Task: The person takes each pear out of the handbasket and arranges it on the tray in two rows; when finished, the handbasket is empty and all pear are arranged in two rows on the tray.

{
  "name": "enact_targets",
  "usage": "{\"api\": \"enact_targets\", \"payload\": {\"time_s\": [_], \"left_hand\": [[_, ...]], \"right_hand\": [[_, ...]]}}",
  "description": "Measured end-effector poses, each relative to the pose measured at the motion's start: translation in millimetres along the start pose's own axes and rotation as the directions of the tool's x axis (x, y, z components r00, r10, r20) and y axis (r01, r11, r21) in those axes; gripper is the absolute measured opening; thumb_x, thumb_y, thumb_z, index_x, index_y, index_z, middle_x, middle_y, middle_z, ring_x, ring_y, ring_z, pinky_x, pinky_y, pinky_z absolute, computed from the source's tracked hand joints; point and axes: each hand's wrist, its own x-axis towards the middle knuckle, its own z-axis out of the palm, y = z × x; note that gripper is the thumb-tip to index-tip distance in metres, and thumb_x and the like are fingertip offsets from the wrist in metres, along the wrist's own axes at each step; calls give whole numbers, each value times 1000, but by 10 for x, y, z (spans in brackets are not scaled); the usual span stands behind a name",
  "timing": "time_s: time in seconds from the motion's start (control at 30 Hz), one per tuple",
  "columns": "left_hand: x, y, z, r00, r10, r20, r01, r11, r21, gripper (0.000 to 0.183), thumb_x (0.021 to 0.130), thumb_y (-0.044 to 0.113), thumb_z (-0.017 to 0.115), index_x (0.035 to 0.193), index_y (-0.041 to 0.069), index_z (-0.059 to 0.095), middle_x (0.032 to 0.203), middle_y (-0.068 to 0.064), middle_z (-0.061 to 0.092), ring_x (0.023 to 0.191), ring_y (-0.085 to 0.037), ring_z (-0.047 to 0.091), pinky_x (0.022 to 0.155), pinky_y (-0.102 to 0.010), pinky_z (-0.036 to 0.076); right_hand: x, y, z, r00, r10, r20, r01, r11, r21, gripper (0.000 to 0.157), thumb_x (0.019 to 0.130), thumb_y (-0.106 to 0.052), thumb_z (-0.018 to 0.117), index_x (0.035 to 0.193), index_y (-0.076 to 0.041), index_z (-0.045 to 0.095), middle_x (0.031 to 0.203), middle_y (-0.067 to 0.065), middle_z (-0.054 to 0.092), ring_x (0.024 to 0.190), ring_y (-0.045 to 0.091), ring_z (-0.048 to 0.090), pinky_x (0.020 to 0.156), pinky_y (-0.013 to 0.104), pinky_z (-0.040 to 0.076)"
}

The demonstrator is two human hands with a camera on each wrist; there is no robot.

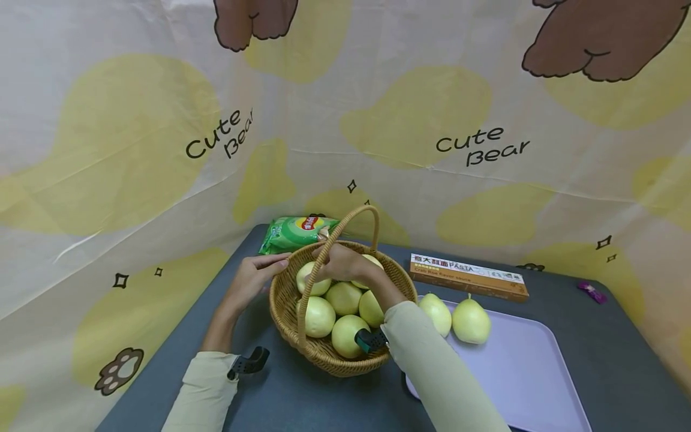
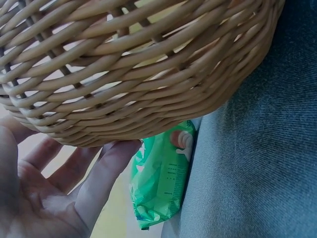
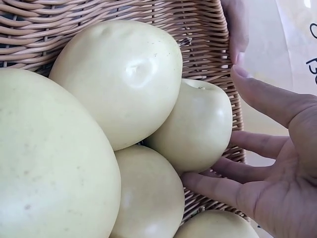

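A round wicker basket (image 1: 340, 367) with an arched handle holds several pale yellow-green pears (image 1: 318, 317). My left hand (image 1: 252, 281) is at the basket's left rim. In the left wrist view, its extended fingers (image 2: 111, 161) touch the woven outside wall. My right hand (image 1: 342, 264) reaches under the handle into the far part of the basket. Seen from the right wrist, its fingers (image 3: 213, 188) are spread beside a pear (image 3: 200, 126) near the wall, with one fingertip against the pear's lower side. The thumb (image 3: 265, 96) stands apart, close to the rim.
Right of the basket, two pears (image 1: 471, 321) stand at the upper left of a lilac tray (image 1: 531, 372). Behind the tray lies a pasta box (image 1: 466, 277). A green chips bag (image 1: 294, 233) sits behind the basket. A small purple packet (image 1: 592, 293) lies far right.
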Motion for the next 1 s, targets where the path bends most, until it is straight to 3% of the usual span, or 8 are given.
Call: {"api": "enact_targets", "payload": {"time_s": [0.07,0.17,0.23,0.3,0.4,0.6,0.67,1.0], "left_hand": [[2,-2,3,1000,2,-3,-2,1000,9,43,104,38,70,139,14,73,143,-18,66,124,-36,66,83,-45,64],[4,-4,5,1000,3,-4,-3,1000,15,42,103,38,71,139,14,73,143,-18,66,124,-35,65,81,-43,64],[5,-7,5,1000,2,-2,-2,1000,11,43,103,38,71,139,13,73,143,-19,66,124,-35,65,82,-43,64],[6,-11,5,1000,-1,-1,1,1000,8,43,103,38,71,139,13,73,143,-19,66,124,-35,65,82,-43,64],[6,-14,4,1000,0,-1,0,1000,12,43,103,38,70,139,13,73,143,-19,66,124,-35,65,81,-42,64],[5,-13,4,1000,0,-2,0,1000,10,42,104,37,70,138,13,73,143,-19,66,123,-35,66,79,-42,65],[3,-14,3,1000,-6,-1,6,1000,5,42,104,37,70,139,13,73,144,-19,65,123,-35,66,81,-44,65],[-7,-2,-1,1000,-4,7,4,1000,-22,43,103,36,71,139,12,72,144,-20,65,124,-38,66,84,-49,64]], "right_hand": [[13,14,6,1000,4,14,-4,1000,-10,32,98,-12,74,124,6,69,127,16,68,114,25,64,96,33,53],[23,29,12,1000,7,21,-7,999,-35,25,98,-13,75,110,8,68,98,10,61,84,17,51,76,27,43],[27,32,13,1000,14,22,-12,999,-51,26,98,-15,75,110,7,69,101,10,63,86,17,52,76,27,44],[25,30,15,999,30,12,-29,997,-73,35,98,-17,77,125,4,70,128,13,69,109,19,62,90,29,51],[25,22,20,999,40,13,-39,995,-88,47,97,-16,78,139,1,66,147,17,63,131,28,59,106,37,51],[49,23,37,999,37,20,-33,987,-159,47,97,-15,78,139,2,65,136,18,69,122,32,63,103,38,52],[58,24,37,999,38,7,-36,982,-185,51,96,-18,80,141,0,65,140,16,67,125,28,62,104,35,51],[66,32,15,999,-8,32,14,977,-211,31,94,-18,81,123,-7,77,110,5,75,93,14,60,82,26,50]]}}
